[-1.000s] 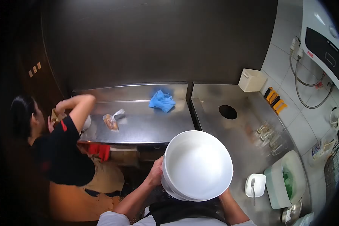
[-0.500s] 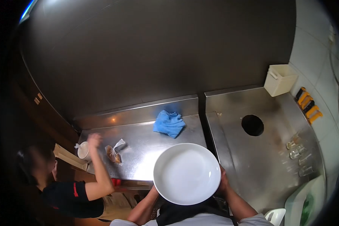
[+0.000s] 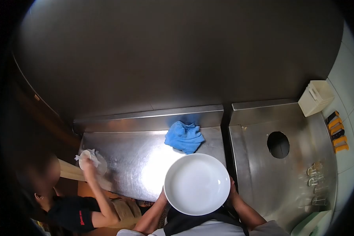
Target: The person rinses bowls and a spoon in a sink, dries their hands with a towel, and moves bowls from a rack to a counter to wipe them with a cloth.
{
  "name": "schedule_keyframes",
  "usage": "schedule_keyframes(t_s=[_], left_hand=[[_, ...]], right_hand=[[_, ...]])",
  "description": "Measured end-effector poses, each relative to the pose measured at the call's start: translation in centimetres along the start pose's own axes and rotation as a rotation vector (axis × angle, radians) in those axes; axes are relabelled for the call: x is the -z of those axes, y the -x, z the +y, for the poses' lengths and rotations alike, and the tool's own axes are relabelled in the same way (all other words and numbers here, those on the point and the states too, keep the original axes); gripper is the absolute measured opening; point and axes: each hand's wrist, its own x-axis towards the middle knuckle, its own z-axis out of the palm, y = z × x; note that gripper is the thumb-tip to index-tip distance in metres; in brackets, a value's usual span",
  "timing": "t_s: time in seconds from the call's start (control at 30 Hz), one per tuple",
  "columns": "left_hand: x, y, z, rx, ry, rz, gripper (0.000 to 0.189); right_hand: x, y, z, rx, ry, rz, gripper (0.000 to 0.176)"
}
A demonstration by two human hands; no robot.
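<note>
Head view: a white bowl [image 3: 196, 184] is held above the near edge of the steel bench [image 3: 137, 165], with the left hand [image 3: 161, 195] and the right hand [image 3: 232, 188] gripping its opposite rims, the fingers mostly hidden under it. Just behind the bowl, a blue cloth [image 3: 184, 136] lies near the back edge. At the bench's left end, a co-worker's hand [image 3: 89, 166] touches a small white container [image 3: 83, 156].

I hold a white bowl [image 3: 197, 184] over the steel counter [image 3: 141, 157], my left hand [image 3: 162, 195] and right hand [image 3: 232, 189] gripping opposite rims, a blue cloth [image 3: 184, 136] just beyond it.
</note>
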Motion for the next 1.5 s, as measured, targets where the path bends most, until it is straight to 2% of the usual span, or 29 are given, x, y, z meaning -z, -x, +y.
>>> schedule_keyframes(t_s=[0.17,0.63,0.83,0.93,1.03,1.13,1.23,1.33,1.43,1.5], left_hand=[[2.6,-1.4,-0.7,0.04,0.034,0.043,0.077],[7.1,-3.7,-1.5,0.122,0.106,0.169,0.076],[7.6,-3.1,-1.7,0.181,0.123,0.219,0.076],[7.6,-3.0,-1.9,0.196,0.131,0.234,0.076],[7.6,-3.0,-1.8,0.209,0.134,0.255,0.076],[7.5,-2.7,-1.6,0.213,0.135,0.278,0.076],[7.5,-1.7,-0.8,0.228,0.117,0.301,0.076],[7.2,-0.6,-0.1,0.238,0.114,0.329,0.076],[6.8,0.5,0.3,0.238,0.115,0.359,0.076],[6.4,0.8,0.3,0.23,0.117,0.372,0.076]], right_hand=[[-1.9,-2.6,0.6,-0.038,0.037,-0.004,0.115],[-6.2,-12.6,4.2,0.048,0.118,-0.286,0.112],[-6.8,-15.4,2.9,0.003,0.175,-0.308,0.112],[-4.2,-18.9,-1.5,-0.009,0.413,-0.546,0.091],[-2.7,-21.8,-3.6,-0.272,0.715,-0.328,0.057],[-4.2,-25.5,-3.0,0.21,0.88,-0.303,0.038],[-5.6,-27.7,0.6,0.406,0.907,-0.469,0.042],[-7.7,-27.6,2.2,0.389,1.195,-0.457,0.051],[-7.7,-26.8,1.3,0.189,1.22,-0.308,0.054],[-7.2,-26.1,2.1,0.187,1.308,-0.266,0.051]])
